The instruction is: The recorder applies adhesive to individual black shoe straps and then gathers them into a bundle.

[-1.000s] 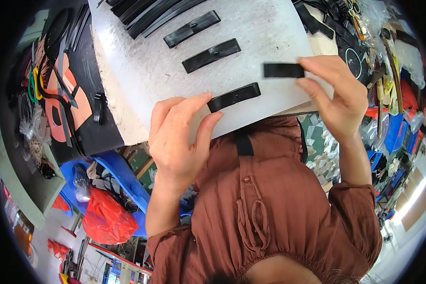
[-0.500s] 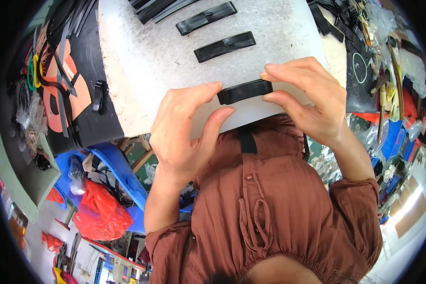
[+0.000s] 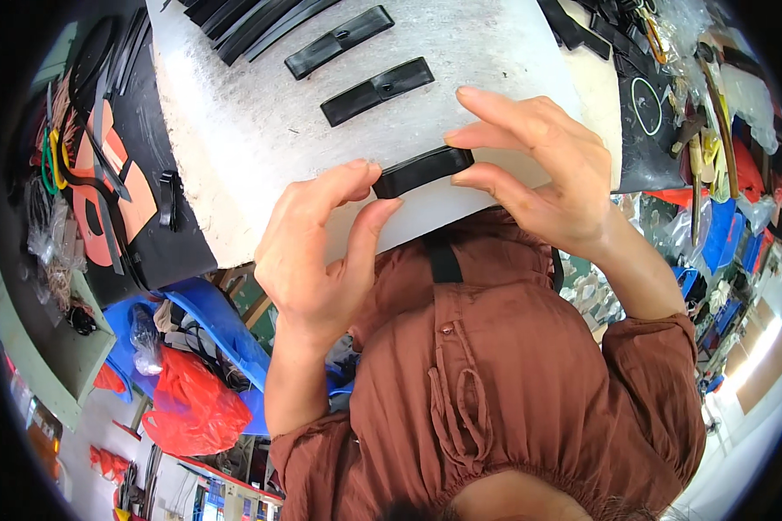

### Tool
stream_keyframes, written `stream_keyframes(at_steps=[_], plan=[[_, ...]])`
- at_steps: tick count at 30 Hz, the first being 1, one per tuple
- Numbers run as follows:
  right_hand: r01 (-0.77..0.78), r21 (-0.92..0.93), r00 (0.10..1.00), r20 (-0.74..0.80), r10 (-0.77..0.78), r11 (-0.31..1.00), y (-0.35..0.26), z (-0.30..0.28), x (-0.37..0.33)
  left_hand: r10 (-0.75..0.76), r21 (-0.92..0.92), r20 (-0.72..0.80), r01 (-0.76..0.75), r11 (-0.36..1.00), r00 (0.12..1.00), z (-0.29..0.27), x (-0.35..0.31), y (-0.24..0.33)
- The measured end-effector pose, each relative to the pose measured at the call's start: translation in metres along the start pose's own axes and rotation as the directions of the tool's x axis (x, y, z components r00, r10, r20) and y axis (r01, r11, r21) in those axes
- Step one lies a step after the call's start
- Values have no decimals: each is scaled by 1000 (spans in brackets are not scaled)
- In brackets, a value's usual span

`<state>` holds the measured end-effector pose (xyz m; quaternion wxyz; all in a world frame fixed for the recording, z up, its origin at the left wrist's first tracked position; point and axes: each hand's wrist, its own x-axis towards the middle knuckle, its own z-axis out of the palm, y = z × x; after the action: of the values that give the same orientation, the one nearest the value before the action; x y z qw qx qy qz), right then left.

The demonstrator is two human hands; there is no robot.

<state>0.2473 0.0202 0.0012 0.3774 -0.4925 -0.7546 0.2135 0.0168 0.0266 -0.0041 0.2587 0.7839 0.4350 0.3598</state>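
Observation:
A flat loop of black strap (image 3: 423, 172) is held between my two hands at the near edge of the white board (image 3: 261, 130). My left hand (image 3: 317, 239) pinches its left end between thumb and forefinger. At the other end, my right hand (image 3: 543, 156) grips it with thumb and a fingertip, the forefinger lifted off. Farther off on the board lie two similar flattened black loops, one nearer (image 3: 377, 91) and one farther (image 3: 339, 42), each with a small dark spot near its middle.
Several black strips (image 3: 243, 30) lie at the board's far left. Orange cut pieces (image 3: 117, 191), scissors with green and yellow handles (image 3: 55, 161) and a small black loop (image 3: 171, 200) are on the left. Black straps (image 3: 595, 35) are heaped at the far right; a blue chair (image 3: 208, 326) holds a red bag (image 3: 200, 404).
My right forefinger has lifted away from the loop, while both hands keep hold of its ends. The whole view has shifted slightly, so board and hands appear farther left.

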Motion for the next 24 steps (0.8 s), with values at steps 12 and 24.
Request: stream_keyframes(at_steps=[12, 24], plan=[[141, -64, 988, 65, -137, 988, 6, 0, -1, 29, 42, 30, -31, 999, 999, -1, 4, 0], [291, -307, 950, 205, -236, 906, -5, -6, -2, 196, 308, 268, -277, 910, 943, -3, 7, 7]])
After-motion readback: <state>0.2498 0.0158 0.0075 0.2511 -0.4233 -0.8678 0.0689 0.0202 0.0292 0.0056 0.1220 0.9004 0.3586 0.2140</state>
